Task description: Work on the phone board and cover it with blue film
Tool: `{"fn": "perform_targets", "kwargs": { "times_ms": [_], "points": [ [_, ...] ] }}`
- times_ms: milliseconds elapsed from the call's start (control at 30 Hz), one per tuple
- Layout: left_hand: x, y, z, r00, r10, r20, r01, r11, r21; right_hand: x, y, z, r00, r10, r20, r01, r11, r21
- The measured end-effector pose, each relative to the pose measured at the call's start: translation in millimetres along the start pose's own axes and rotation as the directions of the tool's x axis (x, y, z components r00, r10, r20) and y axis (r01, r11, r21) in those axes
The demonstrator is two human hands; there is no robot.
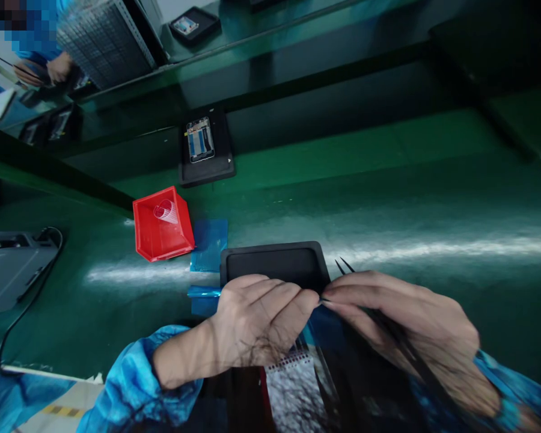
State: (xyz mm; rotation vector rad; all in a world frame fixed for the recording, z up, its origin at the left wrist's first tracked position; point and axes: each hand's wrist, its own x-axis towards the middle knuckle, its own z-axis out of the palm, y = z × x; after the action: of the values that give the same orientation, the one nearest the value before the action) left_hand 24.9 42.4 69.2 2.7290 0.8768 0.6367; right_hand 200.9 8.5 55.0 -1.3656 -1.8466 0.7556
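Observation:
My left hand (265,313) is closed, its thumb and finger pinched at a tiny item (321,301) too small to name. My right hand (410,316) meets it there, fingertips pressed together at the same item. Black tweezers (345,265) are tucked in my right hand, tips sticking out past the fingers and pointing away from me. Just beyond both hands lies a shallow black tray (275,264), partly covered by my left hand. Below the hands is a whitish patterned sheet (295,391) with a row of dark dots along its top edge, blurred by strands of hair.
A red bin (165,240) holds a curled perforated sheet (166,211). Blue film (210,243) lies beside it. Farther back, an opened phone (201,139) rests on a black tray (207,173). A grey device (15,270) with a cable stands left. Another person's hands (59,67) are at upper left.

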Motion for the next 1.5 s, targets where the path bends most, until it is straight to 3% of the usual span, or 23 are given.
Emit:
{"fn": "perform_targets", "kwargs": {
  "times_ms": [200, 367, 533, 633, 1000, 1200, 1500],
  "points": [
    [0, 0, 3, 0.982, -0.174, 0.070, 0.182, 0.974, -0.133, 7, 2, 1, 0.995, 0.095, 0.040, -0.096, 0.995, 0.029],
    [4, 0, -1, 0.960, -0.250, 0.127, 0.272, 0.939, -0.212, 10, 0, -1, 0.990, 0.089, 0.110, -0.098, 0.992, 0.080],
    [3, 0, -7, 0.938, -0.330, 0.103, 0.345, 0.918, -0.195, 8, -2, -2, 0.995, 0.099, -0.003, -0.099, 0.992, 0.079],
    [0, -2, -10, 0.939, -0.332, 0.086, 0.343, 0.921, -0.183, 8, -2, -4, 0.995, 0.088, -0.049, -0.085, 0.995, 0.056],
    [-3, 1, -7, 0.968, -0.243, 0.058, 0.250, 0.948, -0.196, 7, -2, -1, 0.997, -0.076, 0.022, 0.077, 0.996, -0.053],
    [-3, 5, -5, 0.968, -0.219, 0.123, 0.238, 0.954, -0.181, 3, -3, -1, 0.994, -0.094, 0.056, 0.098, 0.993, -0.062],
    [2, -2, -12, 0.934, -0.351, 0.069, 0.358, 0.920, -0.162, 8, 0, -10, 0.997, -0.063, -0.044, 0.062, 0.998, -0.027]
  ]
}}
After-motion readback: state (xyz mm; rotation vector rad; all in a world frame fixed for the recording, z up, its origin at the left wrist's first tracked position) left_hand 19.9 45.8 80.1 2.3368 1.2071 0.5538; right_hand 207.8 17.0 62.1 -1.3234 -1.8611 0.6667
